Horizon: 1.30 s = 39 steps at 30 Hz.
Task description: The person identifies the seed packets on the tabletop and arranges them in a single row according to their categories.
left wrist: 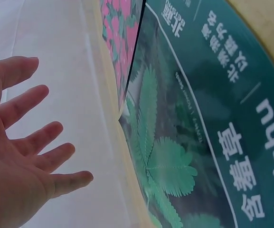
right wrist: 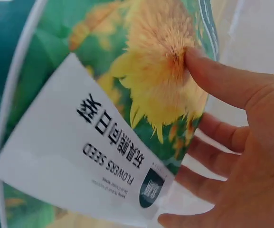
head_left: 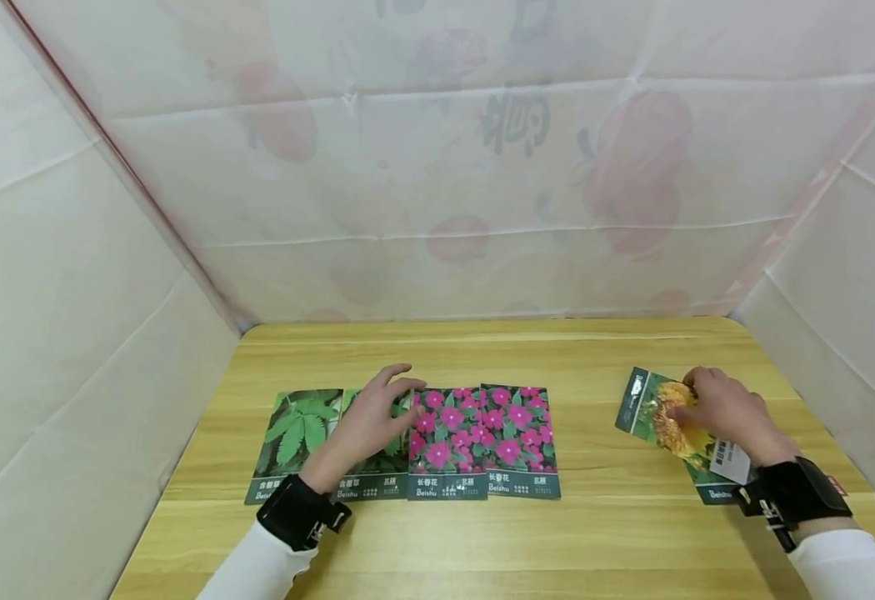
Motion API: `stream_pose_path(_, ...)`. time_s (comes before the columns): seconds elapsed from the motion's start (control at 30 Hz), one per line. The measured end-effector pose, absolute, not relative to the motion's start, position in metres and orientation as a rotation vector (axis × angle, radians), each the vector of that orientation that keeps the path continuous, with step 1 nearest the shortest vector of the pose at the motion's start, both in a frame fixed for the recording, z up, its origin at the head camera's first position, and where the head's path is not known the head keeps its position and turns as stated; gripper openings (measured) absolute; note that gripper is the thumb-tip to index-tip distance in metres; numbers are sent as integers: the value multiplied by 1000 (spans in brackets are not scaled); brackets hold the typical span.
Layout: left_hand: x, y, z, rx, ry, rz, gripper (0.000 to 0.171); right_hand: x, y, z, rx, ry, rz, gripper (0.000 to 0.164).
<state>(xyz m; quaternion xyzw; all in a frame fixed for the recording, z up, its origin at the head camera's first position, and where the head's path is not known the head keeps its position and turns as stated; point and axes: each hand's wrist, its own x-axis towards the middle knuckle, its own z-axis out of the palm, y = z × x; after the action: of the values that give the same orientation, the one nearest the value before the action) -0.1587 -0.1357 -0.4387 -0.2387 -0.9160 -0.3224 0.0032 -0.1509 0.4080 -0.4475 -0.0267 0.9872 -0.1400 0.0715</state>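
Observation:
My right hand (head_left: 730, 412) grips a yellow sunflower seed packet (head_left: 670, 417) at the right of the table. The right wrist view shows the thumb on the printed face of this seed packet (right wrist: 146, 61) and the other fingers behind its edge. A white label (right wrist: 94, 142) covers part of the front. My left hand (head_left: 366, 425) is over the row of packets, fingers spread and holding nothing. Below it are two green-leaf packets, the left one (head_left: 306, 433) plainly seen, the other (head_left: 392, 458) partly hidden by the hand. To their right lie two pink-flower packets (head_left: 445, 433), (head_left: 518, 433).
The wooden table (head_left: 437, 550) has rounded back corners. Pale printed fabric (head_left: 407, 192) rises behind it, with more fabric walls at the left (head_left: 85, 333) and right (head_left: 850, 333). Black camera straps sit on both wrists.

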Motion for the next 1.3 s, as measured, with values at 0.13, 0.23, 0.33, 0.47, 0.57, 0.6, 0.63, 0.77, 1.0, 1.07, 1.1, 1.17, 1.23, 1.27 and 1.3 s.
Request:
stream_pose_path(0.13, -160, -136, -436, -727, -2839, -1049, 37, -162, 430, -464, -173, 3025, -486, 56)
stream_pose_path(0.23, -160, -136, -434, -708, -2794, -1099, 36, -167, 440, -466, -259, 3040, -534, 42)
stream_pose_path(0.33, -159, -135, -432, -687, -2749, -1141, 35, -166, 431, -452, -327, 3029, -588, 25)
stream_pose_path(0.47, -158, -132, -432, -680, -2706, -1154, 33, -160, 404, -420, -366, 2997, -634, 16)
stream_pose_path(0.57, -155, -128, -431, -694, -2681, -1173, 32, -156, 385, -399, -380, 2968, -649, 17)
stream_pose_path(0.6, -154, -126, -431, -700, -2674, -1182, 31, -156, 380, -394, -382, 2972, -639, 17)
stream_pose_path(0.63, -153, -124, -432, -707, -2670, -1194, 31, -156, 374, -390, -385, 2974, -635, 17)
stream_pose_path(0.77, -150, -113, -434, -738, -2651, -1225, 31, -158, 350, -379, -440, 2993, -629, 16)
stream_pose_path(1.0, -146, -91, -437, -764, -2658, -1339, 33, -158, 306, -370, -601, 3044, -590, 16)
stream_pose_path(1.07, -145, -84, -437, -773, -2646, -1372, 34, -159, 293, -370, -649, 3062, -580, 15)
stream_pose_path(1.1, -145, -80, -438, -772, -2639, -1383, 34, -159, 286, -369, -675, 3070, -578, 15)
stream_pose_path(1.17, -146, -73, -439, -775, -2616, -1416, 35, -159, 273, -369, -721, 3082, -569, 14)
stream_pose_path(1.23, -145, -67, -441, -766, -2600, -1481, 36, -159, 262, -370, -767, 3094, -561, 15)
stream_pose_path(1.27, -145, -65, -442, -755, -2597, -1514, 36, -159, 256, -370, -792, 3097, -562, 15)
stream_pose_path(1.3, -144, -62, -443, -744, -2601, -1552, 37, -158, 251, -371, -811, 3098, -561, 16)
